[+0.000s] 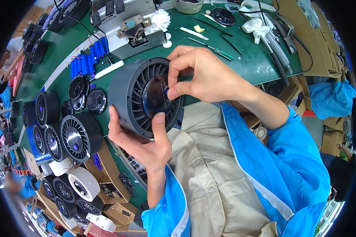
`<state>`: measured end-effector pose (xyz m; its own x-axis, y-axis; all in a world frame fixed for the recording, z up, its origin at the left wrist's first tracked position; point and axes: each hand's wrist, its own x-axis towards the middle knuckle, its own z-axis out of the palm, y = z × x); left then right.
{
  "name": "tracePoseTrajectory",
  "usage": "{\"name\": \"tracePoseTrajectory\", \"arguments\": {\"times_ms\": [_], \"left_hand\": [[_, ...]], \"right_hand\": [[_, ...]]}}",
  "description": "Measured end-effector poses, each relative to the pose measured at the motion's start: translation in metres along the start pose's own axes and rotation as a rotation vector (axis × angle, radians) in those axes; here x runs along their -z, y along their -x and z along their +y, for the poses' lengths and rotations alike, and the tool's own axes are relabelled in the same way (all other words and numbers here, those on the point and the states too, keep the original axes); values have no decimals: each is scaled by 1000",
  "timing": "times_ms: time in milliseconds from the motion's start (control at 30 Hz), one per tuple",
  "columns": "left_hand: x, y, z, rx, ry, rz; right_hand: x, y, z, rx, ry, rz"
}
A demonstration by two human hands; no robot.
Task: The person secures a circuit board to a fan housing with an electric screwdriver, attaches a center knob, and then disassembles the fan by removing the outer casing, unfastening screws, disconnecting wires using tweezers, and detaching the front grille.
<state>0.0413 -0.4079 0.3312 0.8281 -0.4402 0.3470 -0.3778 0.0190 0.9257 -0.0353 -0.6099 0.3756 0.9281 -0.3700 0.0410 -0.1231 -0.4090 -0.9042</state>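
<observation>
My left hand [144, 148] cradles a dark grey round fan housing [120, 93] from below, thumb on its front rim. The housing is tilted, its slotted grille facing me. At the grille's centre sits a glossy black disc [152, 96]. My right hand [211, 75] reaches over from the right, thumb and forefinger pinched on a small purple knob [167, 91] at the disc. Part of the knob is hidden by the fingertips. A similar black fan unit [91, 136] with a purple centre stands to the left.
On the green table [178, 35] are a metal machine [132, 33], blue battery cells [83, 63], loose black discs [96, 100] and a green-handled screwdriver [221, 53]. More fan units [47, 106] and an open cardboard box [114, 173] occupy the left side. A soldering-type tool [275, 49] lies at right.
</observation>
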Motion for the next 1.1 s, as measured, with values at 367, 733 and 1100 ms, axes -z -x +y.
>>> {"name": "tracePoseTrajectory", "arguments": {"times_ms": [367, 733, 1100], "left_hand": [[2, -5, -2, 20, 75, -16], [3, -7, -3, 10, 25, -35], [2, -7, 0, 17, 64, -20]], "right_hand": [[1, -7, -8, 87, 232, -24], [8, -16, -4, 270, 298, -106], [2, -15, -10, 290, 366, -80]]}}
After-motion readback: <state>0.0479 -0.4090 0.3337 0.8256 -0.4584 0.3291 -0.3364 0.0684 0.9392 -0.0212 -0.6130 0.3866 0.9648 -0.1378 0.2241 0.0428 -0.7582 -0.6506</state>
